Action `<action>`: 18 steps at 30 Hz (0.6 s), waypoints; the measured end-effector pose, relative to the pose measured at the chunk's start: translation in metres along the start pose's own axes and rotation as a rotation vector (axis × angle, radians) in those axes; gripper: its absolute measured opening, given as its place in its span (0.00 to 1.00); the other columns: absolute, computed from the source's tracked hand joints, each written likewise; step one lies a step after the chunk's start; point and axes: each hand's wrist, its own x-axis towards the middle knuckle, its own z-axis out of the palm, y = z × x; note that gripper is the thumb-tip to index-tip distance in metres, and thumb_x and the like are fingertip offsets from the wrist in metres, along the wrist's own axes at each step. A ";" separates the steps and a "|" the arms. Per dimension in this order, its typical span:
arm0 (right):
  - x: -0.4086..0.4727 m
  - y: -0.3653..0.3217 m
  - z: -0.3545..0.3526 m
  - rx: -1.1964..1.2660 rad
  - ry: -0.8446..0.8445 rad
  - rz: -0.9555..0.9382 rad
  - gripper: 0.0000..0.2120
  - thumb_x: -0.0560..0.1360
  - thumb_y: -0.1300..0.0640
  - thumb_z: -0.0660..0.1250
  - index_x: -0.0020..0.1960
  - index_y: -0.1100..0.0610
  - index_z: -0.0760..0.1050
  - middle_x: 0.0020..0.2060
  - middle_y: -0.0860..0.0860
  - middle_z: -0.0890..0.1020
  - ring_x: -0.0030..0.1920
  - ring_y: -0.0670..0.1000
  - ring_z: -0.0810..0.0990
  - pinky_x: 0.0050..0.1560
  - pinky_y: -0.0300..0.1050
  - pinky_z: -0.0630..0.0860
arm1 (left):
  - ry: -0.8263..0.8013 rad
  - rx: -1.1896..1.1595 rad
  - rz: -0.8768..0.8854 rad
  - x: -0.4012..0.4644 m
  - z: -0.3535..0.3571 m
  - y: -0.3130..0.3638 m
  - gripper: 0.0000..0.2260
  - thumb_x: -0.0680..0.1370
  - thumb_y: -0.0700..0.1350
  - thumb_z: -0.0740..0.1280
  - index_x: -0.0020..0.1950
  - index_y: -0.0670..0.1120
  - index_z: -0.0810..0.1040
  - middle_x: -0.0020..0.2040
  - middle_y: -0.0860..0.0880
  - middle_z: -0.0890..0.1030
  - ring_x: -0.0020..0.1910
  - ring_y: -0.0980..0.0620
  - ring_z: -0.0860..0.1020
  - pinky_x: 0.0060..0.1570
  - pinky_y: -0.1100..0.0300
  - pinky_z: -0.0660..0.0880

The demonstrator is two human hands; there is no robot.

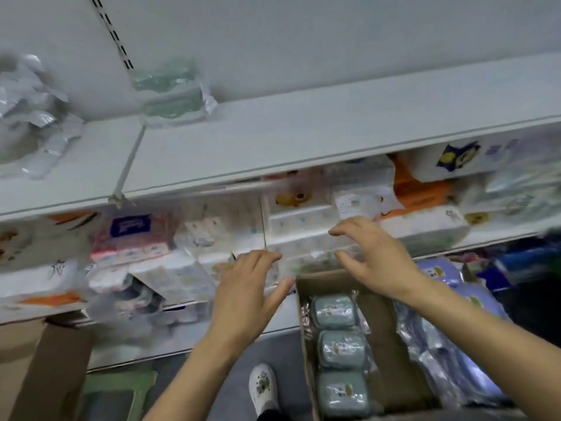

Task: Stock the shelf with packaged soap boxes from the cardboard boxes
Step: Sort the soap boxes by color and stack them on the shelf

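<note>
A: Where do the packaged soap boxes lie from the hands?

B: Below and towards the person. Three grey-green rounded soap boxes in clear film sit in a single file inside the open brown cardboard box, the file running away from the person towards the shelves. The right hand is above the far end of that box, so I judge it the nearer one; the left hand is off the box's left side.

A: Are the hands holding anything?

B: There's a blurred, pale, see-through shape between them, over the far rim of the cardboard box. It could be a film-wrapped pack, but I can't tell. Both hands have spread, fairly straight fingers and stand apart, palms turned partly towards each other. Whether they touch that shape is unclear.

A: And the shelving?

B: The white metal upper shelf is mostly bare, with one green-tinted wrapped pack standing at the back and crumpled clear plastic wrapping at the left. The shelf below is crowded with white and orange tissue packs.
</note>
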 end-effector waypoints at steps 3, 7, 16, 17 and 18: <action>-0.046 0.033 0.019 -0.052 -0.186 0.179 0.20 0.76 0.51 0.67 0.67 0.50 0.72 0.62 0.46 0.73 0.63 0.49 0.71 0.55 0.47 0.73 | -0.214 -0.089 -0.095 -0.027 0.048 0.005 0.20 0.78 0.60 0.62 0.68 0.55 0.73 0.63 0.57 0.74 0.64 0.55 0.70 0.59 0.60 0.69; -0.092 0.073 0.054 -0.132 -0.397 0.336 0.25 0.75 0.49 0.67 0.70 0.47 0.67 0.67 0.47 0.70 0.66 0.50 0.70 0.61 0.46 0.72 | -0.407 -0.119 -0.120 -0.043 0.103 0.010 0.20 0.78 0.56 0.65 0.69 0.55 0.71 0.64 0.55 0.74 0.65 0.55 0.69 0.60 0.63 0.67; -0.149 0.140 0.174 -0.136 -0.684 0.440 0.32 0.76 0.52 0.66 0.76 0.48 0.57 0.73 0.49 0.61 0.70 0.52 0.64 0.66 0.50 0.68 | -0.631 -0.214 -0.241 -0.007 0.245 -0.022 0.25 0.77 0.48 0.68 0.73 0.48 0.67 0.67 0.46 0.70 0.66 0.47 0.70 0.61 0.60 0.67; -0.150 0.145 0.187 -0.095 -0.686 0.443 0.34 0.75 0.50 0.67 0.77 0.47 0.55 0.74 0.49 0.59 0.71 0.52 0.63 0.67 0.50 0.67 | -0.613 -0.211 -0.279 0.002 0.260 -0.027 0.26 0.78 0.47 0.68 0.74 0.45 0.66 0.67 0.44 0.69 0.67 0.46 0.69 0.63 0.58 0.67; -0.151 0.150 0.198 -0.052 -0.686 0.451 0.36 0.75 0.50 0.68 0.77 0.46 0.53 0.75 0.48 0.56 0.72 0.53 0.61 0.68 0.50 0.66 | -0.604 -0.207 -0.324 0.011 0.275 -0.030 0.27 0.78 0.46 0.68 0.74 0.43 0.64 0.68 0.42 0.68 0.68 0.44 0.68 0.65 0.56 0.66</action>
